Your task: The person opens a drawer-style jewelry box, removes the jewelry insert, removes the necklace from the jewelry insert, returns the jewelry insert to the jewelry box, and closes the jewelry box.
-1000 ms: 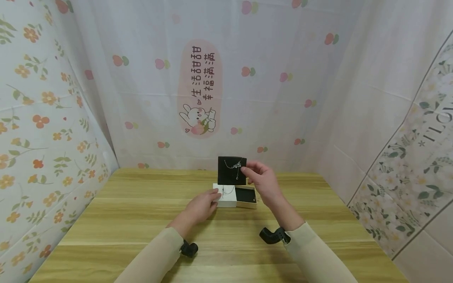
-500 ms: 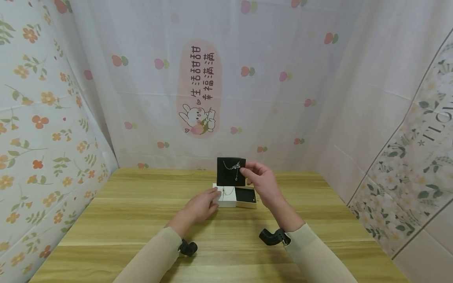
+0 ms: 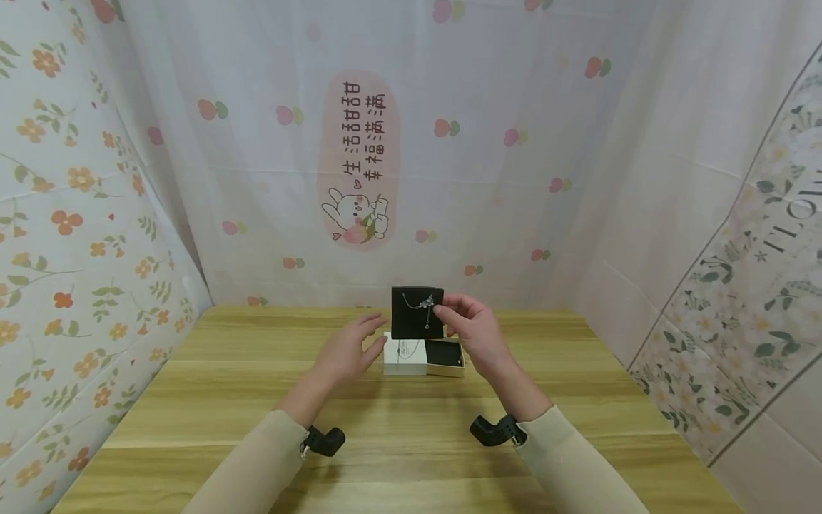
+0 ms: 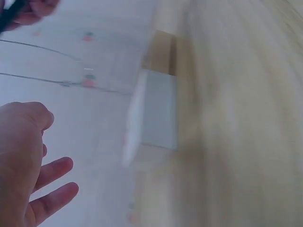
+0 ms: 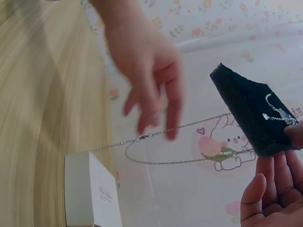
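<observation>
My right hand (image 3: 478, 332) pinches a square black foam pad (image 3: 411, 321) at its right edge, thumb in front. The pad stands nearly upright above the table. A silver necklace (image 5: 281, 116) is fixed on it, with a pendant and a short dangling end on the front. Its thin chain (image 5: 165, 163) hangs in a loop beneath the pad. My left hand (image 3: 343, 353) hovers left of the pad, fingers spread and holding nothing. Below the pad sits a white box (image 3: 404, 364) with small print. Touching its right side is an open tan tray (image 3: 445, 371) with a black inside.
The wooden table (image 3: 257, 400) reaches to a hanging printed curtain (image 3: 501, 214) at the back. Floral cloth (image 3: 83, 235) hangs on the left, and another patterned cloth (image 3: 738, 300) on the right. Each wrist carries a black camera mount (image 3: 494, 432).
My left hand has let go of the white box and moved left and up, its fingers spreading. The right hand keeps the foam pad up, slightly lower.
</observation>
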A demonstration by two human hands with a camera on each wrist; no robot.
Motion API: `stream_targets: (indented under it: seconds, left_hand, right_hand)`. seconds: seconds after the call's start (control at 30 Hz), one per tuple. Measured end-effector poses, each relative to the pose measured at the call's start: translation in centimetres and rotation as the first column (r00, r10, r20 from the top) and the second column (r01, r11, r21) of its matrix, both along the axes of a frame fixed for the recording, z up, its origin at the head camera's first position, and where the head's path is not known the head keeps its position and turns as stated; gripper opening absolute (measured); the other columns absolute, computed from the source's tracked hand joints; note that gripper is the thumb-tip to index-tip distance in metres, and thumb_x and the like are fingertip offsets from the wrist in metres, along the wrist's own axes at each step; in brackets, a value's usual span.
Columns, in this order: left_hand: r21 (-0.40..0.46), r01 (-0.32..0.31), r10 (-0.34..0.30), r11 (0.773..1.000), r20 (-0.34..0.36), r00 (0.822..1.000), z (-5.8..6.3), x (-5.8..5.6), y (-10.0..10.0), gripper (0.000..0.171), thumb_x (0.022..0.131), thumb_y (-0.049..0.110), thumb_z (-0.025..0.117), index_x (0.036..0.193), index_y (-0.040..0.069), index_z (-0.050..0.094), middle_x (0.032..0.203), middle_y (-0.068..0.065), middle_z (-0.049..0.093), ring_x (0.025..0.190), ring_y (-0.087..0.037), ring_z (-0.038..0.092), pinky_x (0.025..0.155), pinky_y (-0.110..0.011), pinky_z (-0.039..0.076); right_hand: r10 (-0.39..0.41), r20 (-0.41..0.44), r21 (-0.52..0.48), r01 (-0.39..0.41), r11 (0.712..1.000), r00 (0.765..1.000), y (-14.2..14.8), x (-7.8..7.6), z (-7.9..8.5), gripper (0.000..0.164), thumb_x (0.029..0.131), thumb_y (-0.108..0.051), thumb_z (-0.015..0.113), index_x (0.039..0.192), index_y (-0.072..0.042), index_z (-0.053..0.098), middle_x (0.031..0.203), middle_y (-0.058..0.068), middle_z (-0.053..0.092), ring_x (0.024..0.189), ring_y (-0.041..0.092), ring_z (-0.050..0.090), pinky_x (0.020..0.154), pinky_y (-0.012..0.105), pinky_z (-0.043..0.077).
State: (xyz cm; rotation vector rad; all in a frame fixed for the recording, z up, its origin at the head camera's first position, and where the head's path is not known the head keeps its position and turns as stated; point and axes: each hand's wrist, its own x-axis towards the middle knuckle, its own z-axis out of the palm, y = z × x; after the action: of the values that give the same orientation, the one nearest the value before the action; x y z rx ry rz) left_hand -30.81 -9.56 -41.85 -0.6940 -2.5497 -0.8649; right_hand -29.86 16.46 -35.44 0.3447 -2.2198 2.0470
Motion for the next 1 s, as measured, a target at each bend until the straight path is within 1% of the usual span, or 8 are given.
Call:
stream_targets:
  seconds: [0.1, 0.17, 0.3, 0.47, 0.63, 0.8, 0.87, 1.0]
  left_hand:
    - [0.059, 0.028, -0.022, 0.998, -0.1, 0.995, 1.8, 0.3, -0.4, 0.043, 0.106, 0.015, 0.072, 0.146, -0.001, 0.068, 0.15, -0.02, 0.066, 0.116, -0.035, 0.078, 0.098, -0.051, 0.065]
    - [0.102, 0.046, -0.026, 0.994, -0.182, 0.983, 2.9, 0.5, -0.6, 0.04, 0.105, 0.011, 0.073, 0.142, -0.002, 0.07, 0.143, -0.021, 0.069, 0.108, -0.034, 0.08, 0.091, -0.051, 0.067]
    - [0.184, 0.084, -0.022, 0.979, -0.315, 0.949, 5.0, 0.9, -0.6, 0.036, 0.102, 0.006, 0.075, 0.137, -0.002, 0.073, 0.129, -0.02, 0.073, 0.093, -0.03, 0.08, 0.077, -0.047, 0.068]
    - [0.206, 0.123, -0.024, 0.971, -0.427, 0.904, 7.1, 1.5, -0.2, 0.033, 0.101, 0.005, 0.077, 0.133, 0.0, 0.076, 0.122, -0.017, 0.074, 0.086, -0.025, 0.078, 0.071, -0.041, 0.067]
    - [0.172, 0.142, -0.036, 0.975, -0.508, 0.861, 8.3, 2.3, 0.7, 0.032, 0.098, 0.006, 0.08, 0.13, 0.002, 0.078, 0.117, -0.013, 0.074, 0.082, -0.022, 0.076, 0.07, -0.037, 0.067]
    - [0.111, 0.179, -0.088, 0.977, -0.557, 0.826, 9.1, 3.0, 2.0, 0.031, 0.095, 0.007, 0.085, 0.125, 0.002, 0.081, 0.11, -0.012, 0.072, 0.077, -0.02, 0.072, 0.067, -0.032, 0.064]
    - [0.056, 0.164, -0.101, 0.985, -0.58, 0.809, 9.3, 3.1, 2.4, 0.029, 0.094, 0.009, 0.087, 0.122, 0.002, 0.082, 0.108, -0.011, 0.071, 0.078, -0.019, 0.071, 0.066, -0.029, 0.063]
    - [-0.064, 0.085, -0.107, 0.994, -0.638, 0.762, 9.4, 3.1, 3.2, 0.029, 0.091, 0.016, 0.091, 0.118, 0.004, 0.085, 0.103, -0.007, 0.069, 0.08, -0.017, 0.07, 0.065, -0.026, 0.062]
  right_hand:
    - [0.003, -0.002, -0.007, -0.003, 1.0, 1.0, -0.1, 0.1, 0.1, 0.021, 0.104, -0.012, 0.074, 0.121, 0.002, 0.073, 0.098, -0.006, 0.07, 0.084, 0.016, 0.058, 0.074, 0.023, 0.056]
    - [0.004, -0.003, -0.008, -0.004, 1.0, 1.0, -0.1, 0.1, 0.1, 0.021, 0.104, -0.011, 0.074, 0.12, 0.002, 0.073, 0.097, -0.006, 0.07, 0.084, 0.016, 0.058, 0.073, 0.023, 0.055]
    - [0.006, -0.001, -0.008, -0.006, 1.0, 1.0, -0.1, 0.2, 0.2, 0.021, 0.104, -0.012, 0.074, 0.12, 0.002, 0.073, 0.097, -0.007, 0.07, 0.086, 0.015, 0.058, 0.073, 0.022, 0.055]
    - [0.007, -0.003, -0.013, -0.007, 1.0, 1.0, 0.0, 0.2, 0.2, 0.02, 0.104, -0.011, 0.073, 0.119, 0.002, 0.073, 0.096, -0.007, 0.07, 0.085, 0.014, 0.058, 0.072, 0.022, 0.055]
    - [0.019, -0.005, -0.005, -0.019, 1.0, 1.0, 0.0, 0.2, 0.1, 0.02, 0.104, -0.011, 0.073, 0.119, 0.002, 0.073, 0.096, -0.007, 0.071, 0.083, 0.015, 0.058, 0.073, 0.022, 0.055]
    - [0.026, -0.008, -0.005, -0.026, 1.0, 1.0, -0.1, 0.3, 0.1, 0.021, 0.105, -0.011, 0.073, 0.12, 0.003, 0.073, 0.096, -0.007, 0.073, 0.087, 0.017, 0.059, 0.074, 0.023, 0.054]
    - [0.028, -0.01, -0.006, -0.028, 1.0, 1.0, -0.1, 0.3, 0.1, 0.021, 0.105, -0.011, 0.073, 0.119, 0.003, 0.073, 0.097, -0.007, 0.073, 0.088, 0.017, 0.06, 0.074, 0.023, 0.054]
    - [0.036, -0.01, -0.012, -0.037, 0.999, 0.999, -0.1, 0.3, 0.1, 0.021, 0.105, -0.012, 0.073, 0.12, 0.003, 0.073, 0.098, -0.007, 0.073, 0.09, 0.018, 0.06, 0.074, 0.023, 0.054]
